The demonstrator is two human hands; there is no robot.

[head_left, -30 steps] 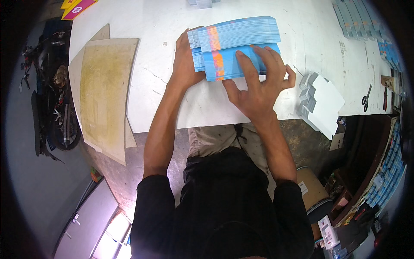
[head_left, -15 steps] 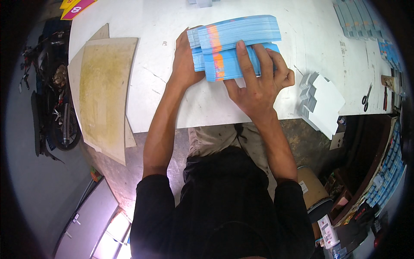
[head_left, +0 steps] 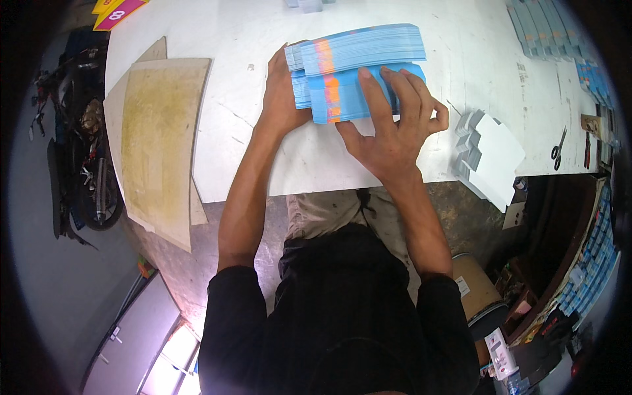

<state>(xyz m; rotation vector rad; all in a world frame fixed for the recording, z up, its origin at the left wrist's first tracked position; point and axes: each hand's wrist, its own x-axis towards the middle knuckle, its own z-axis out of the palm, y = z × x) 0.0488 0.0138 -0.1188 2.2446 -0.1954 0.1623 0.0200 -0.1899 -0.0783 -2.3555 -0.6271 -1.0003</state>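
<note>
A thick stack of blue printed card sheets (head_left: 362,49) with an orange band stands over the white table, its layered edges fanned at the top and left. My left hand (head_left: 283,99) is wrapped round the left end of this stack; its fingertips are hidden behind the sheets. My right hand (head_left: 395,125) has its thumb at the lower edge and its bent, slightly spread fingers on the blue front face. The fingers grip the stack's lower right part.
White die-cut card pieces (head_left: 490,155) lie at the table's right front edge, with scissors (head_left: 559,150) farther right. Tan boards (head_left: 161,138) overhang the left edge. More blue card stacks (head_left: 546,29) sit at the far right. A cardboard drum (head_left: 474,286) stands below the table.
My right hand's fingers have slid slightly down and left across the blue face, and its ring and little fingers have shifted. The stack has edged left; my left hand stays put.
</note>
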